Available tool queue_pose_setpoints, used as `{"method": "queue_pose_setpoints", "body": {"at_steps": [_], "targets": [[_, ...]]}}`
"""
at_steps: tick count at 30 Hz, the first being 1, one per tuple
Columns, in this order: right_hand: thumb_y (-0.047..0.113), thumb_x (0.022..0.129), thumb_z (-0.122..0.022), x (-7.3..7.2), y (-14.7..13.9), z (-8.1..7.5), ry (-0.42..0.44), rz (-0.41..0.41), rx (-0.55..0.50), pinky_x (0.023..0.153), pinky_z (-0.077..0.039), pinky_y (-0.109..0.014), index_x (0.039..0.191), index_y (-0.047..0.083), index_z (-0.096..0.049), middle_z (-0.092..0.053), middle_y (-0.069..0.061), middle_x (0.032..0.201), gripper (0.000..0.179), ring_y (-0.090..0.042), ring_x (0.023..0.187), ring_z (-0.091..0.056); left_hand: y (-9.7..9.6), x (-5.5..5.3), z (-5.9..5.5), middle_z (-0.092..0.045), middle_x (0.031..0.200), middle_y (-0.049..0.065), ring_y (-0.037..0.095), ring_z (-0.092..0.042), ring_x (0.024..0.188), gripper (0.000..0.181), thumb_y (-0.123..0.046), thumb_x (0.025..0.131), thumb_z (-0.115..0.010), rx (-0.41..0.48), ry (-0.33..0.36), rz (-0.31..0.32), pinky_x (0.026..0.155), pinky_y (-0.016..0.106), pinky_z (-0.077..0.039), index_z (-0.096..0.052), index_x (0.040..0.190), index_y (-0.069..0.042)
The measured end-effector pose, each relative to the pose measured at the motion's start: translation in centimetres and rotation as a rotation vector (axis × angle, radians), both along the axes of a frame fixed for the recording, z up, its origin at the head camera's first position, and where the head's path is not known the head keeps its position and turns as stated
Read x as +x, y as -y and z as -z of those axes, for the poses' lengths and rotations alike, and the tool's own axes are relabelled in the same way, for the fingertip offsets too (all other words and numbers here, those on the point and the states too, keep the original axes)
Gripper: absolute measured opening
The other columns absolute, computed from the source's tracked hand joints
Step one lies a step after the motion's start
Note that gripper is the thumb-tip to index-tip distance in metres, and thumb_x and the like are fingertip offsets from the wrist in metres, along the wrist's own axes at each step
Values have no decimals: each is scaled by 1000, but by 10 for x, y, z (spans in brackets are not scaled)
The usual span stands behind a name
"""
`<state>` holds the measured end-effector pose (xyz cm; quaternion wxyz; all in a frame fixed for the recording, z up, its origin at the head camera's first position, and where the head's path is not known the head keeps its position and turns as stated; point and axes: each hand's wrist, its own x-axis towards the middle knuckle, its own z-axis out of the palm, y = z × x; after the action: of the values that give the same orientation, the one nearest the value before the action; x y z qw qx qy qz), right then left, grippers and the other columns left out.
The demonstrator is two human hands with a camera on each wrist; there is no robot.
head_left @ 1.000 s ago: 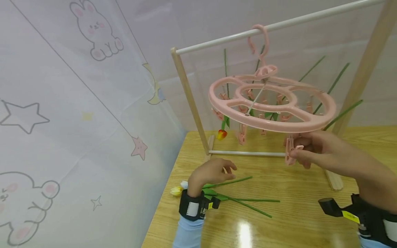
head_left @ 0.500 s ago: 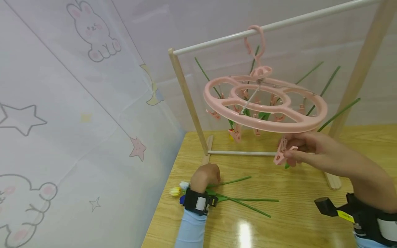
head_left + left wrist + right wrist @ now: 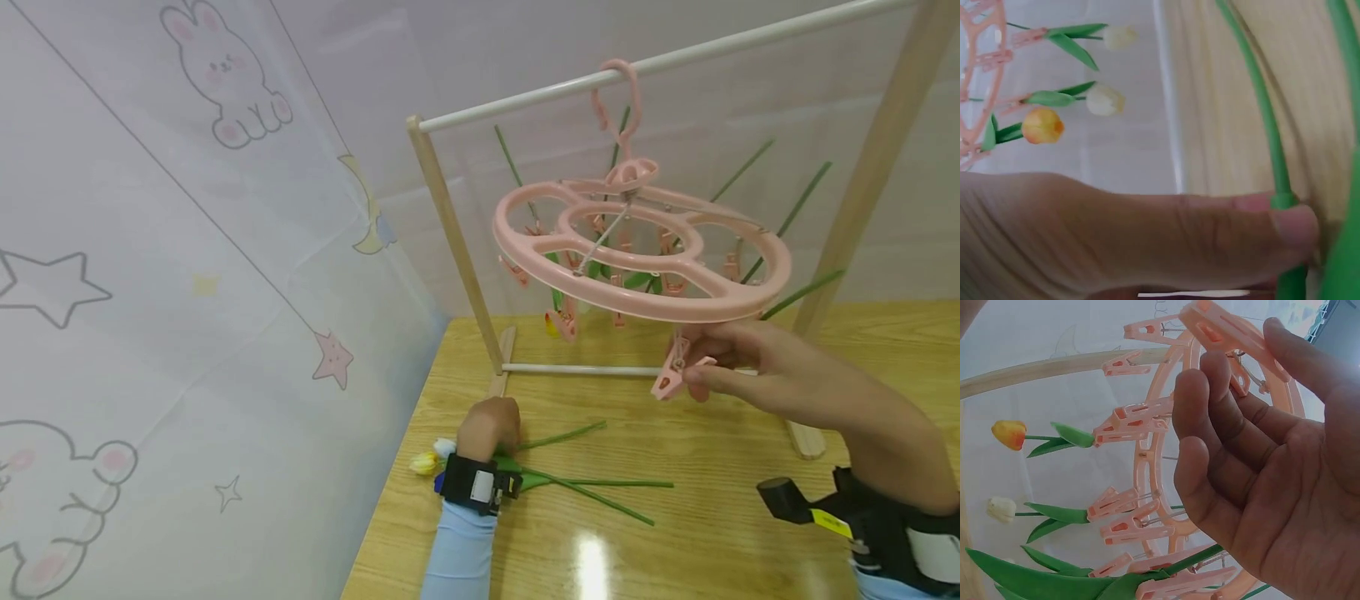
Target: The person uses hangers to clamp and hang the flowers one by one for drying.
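My left hand [image 3: 489, 423] is down at the flowers lying on the table. In the left wrist view its thumb pinches a green tulip stem [image 3: 1263, 112]; which bloom belongs to it is hidden. A yellow tulip [image 3: 423, 463] and a white tulip [image 3: 444, 448] lie left of that wrist, with a bit of blue beside them. My right hand [image 3: 780, 367] holds a pink clothespin [image 3: 667, 379] between thumb and fingers, under the front rim of the round pink clip hanger [image 3: 637, 300]. No flower shows in this clothespin.
The hanger hooks over a white rod [image 3: 525, 101] on a wooden stand [image 3: 457, 242]. Other clips hold tulips, among them an orange tulip [image 3: 1010, 435] and a white tulip [image 3: 1001, 509]. A lower white bar [image 3: 585, 369] crosses the stand. A printed cloth wall rises at left.
My left hand has moved down and left onto the lying flowers and taken hold of a tulip stem. My right hand, still holding the clothespin, has shifted slightly left, and the hanger has moved with it.
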<state>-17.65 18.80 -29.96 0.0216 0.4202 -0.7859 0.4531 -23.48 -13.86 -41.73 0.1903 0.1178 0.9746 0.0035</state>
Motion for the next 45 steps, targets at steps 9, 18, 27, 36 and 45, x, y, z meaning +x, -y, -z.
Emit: {"method": "queue_pose_setpoints", "body": {"at_steps": [9, 18, 27, 36, 45], "targets": [[-5, 90, -53, 0, 1, 0, -10, -5, 12, 60, -50, -27, 108, 12, -59, -66, 2, 91, 26, -13, 71, -60, -1, 11, -27, -61, 80, -3, 12, -47, 62, 15, -6, 79, -69, 139, -26, 35, 56, 26, -43, -70, 83, -20], [0, 91, -54, 1, 2, 1, -11, 57, 76, 62, -49, -28, 106, 17, -60, -65, 6, 89, 22, -12, 73, -58, 0, 27, -50, -58, 78, -7, 11, -51, 64, 8, -16, 87, -66, 320, -22, 69, 55, 25, -44, -67, 93, -21], [3, 92, -55, 0, 3, 1, 15, 72, 82, 62, -51, -28, 106, 13, -59, -65, 4, 91, 18, -12, 73, -61, 4, 42, -70, -62, 81, -9, 4, -52, 68, 13, -16, 90, -62, 441, -120, 250, 61, 20, -45, -65, 101, -20], [5, 92, -55, 1, 1, 2, 29, 93, 103, 65, -51, -29, 108, 15, -59, -65, 3, 94, 19, -13, 78, -62, 13, 51, -86, -65, 94, -5, 2, -56, 83, 15, -11, 91, -60, 611, -158, 375, 74, 22, -48, -65, 104, -15], [8, 94, -54, 0, 3, 0, 59, 94, 123, 64, -52, -30, 111, 14, -58, -64, 2, 97, 19, -12, 80, -61, 16, 56, -92, -65, 98, -5, 0, -56, 87, 16, -11, 92, -58, 738, -207, 458, 73, 21, -49, -65, 107, -12]]}}
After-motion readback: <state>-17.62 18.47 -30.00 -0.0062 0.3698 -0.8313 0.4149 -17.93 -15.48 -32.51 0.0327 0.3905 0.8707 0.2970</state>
